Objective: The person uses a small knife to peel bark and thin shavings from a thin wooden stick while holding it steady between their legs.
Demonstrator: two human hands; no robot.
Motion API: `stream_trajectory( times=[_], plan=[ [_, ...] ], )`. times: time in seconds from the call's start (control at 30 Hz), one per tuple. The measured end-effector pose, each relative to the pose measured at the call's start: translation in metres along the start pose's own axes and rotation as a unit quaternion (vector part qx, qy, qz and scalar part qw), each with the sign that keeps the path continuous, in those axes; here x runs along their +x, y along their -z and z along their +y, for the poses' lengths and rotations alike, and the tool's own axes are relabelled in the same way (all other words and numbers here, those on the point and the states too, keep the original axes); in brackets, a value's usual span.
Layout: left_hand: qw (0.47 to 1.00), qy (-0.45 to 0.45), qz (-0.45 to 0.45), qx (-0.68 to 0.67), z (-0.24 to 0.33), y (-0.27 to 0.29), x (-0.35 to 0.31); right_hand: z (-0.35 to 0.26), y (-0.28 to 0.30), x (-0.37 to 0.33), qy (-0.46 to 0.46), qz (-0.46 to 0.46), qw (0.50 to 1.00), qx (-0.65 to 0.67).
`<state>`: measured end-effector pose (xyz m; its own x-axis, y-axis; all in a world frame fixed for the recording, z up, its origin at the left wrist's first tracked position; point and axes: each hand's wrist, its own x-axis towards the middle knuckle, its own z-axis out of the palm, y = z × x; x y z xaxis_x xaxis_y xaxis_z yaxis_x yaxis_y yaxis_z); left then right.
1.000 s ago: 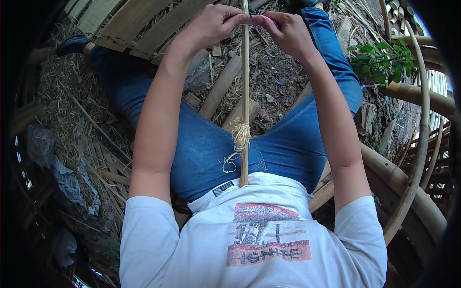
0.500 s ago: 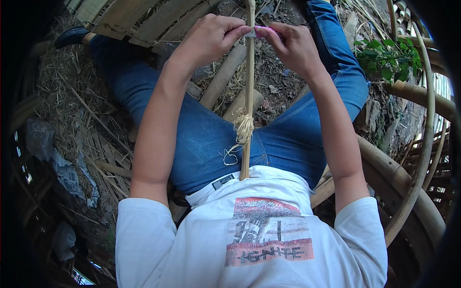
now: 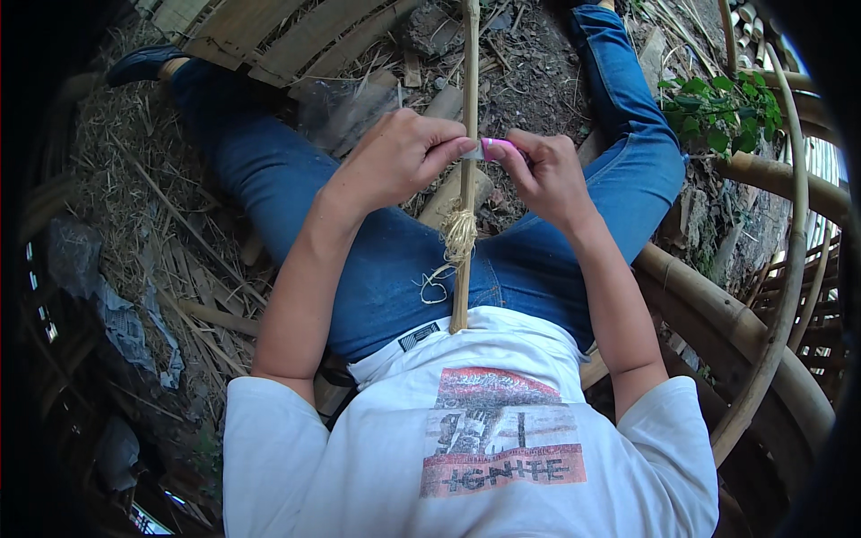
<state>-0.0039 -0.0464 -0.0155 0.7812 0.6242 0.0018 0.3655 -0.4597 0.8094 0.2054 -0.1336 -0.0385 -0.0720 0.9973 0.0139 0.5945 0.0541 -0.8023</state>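
A long, thin wooden stick [image 3: 471,81] runs from my waist away between my legs, its near end against my shirt. Across it lies a small tool with a grey metal blade [image 3: 475,152] and a pink handle [image 3: 494,149]. My right hand [image 3: 552,172] is closed around the pink handle. On the stick's other side, my left hand [image 3: 401,161] is closed, its thumb and finger pinching the blade's left end. Nearer my body, a tangle of pale curled shavings [image 3: 459,235] clings to the stick, with one thin loop hanging at its left.
Wooden slats [image 3: 242,36] lie at the far left. Straw and dry strips [image 3: 134,179] cover the ground at left, beside crumpled plastic [image 3: 126,314]. A leafy green plant [image 3: 726,112] grows at the right, near thick curved bamboo poles [image 3: 717,309].
Both hands have drawn the blade along the stick toward my body, about a third of the way down it. The stick and the shavings have hardly moved.
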Motion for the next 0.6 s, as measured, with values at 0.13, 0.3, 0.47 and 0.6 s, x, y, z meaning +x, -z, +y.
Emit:
stream_trajectory(
  times=[0.13, 0.3, 0.47, 0.6],
  plan=[
    [0.999, 0.001, 0.006, 0.039, 0.011, -0.002, -0.011, -0.02, 0.004, -0.012, -0.014, 0.004, 1.0, 0.012],
    [0.999, -0.015, 0.047, 0.023, 0.009, 0.002, -0.007, -0.033, 0.03, 0.011, -0.074, -0.112, 0.991, 0.012],
    [0.994, -0.02, 0.087, 0.068, 0.0, 0.018, 0.032, -0.029, 0.05, 0.063, -0.051, -0.139, 0.987, -0.065],
    [0.992, -0.011, 0.104, 0.073, -0.02, 0.037, 0.069, -0.007, 0.048, 0.108, 0.029, -0.066, 0.994, -0.088]
  ],
)
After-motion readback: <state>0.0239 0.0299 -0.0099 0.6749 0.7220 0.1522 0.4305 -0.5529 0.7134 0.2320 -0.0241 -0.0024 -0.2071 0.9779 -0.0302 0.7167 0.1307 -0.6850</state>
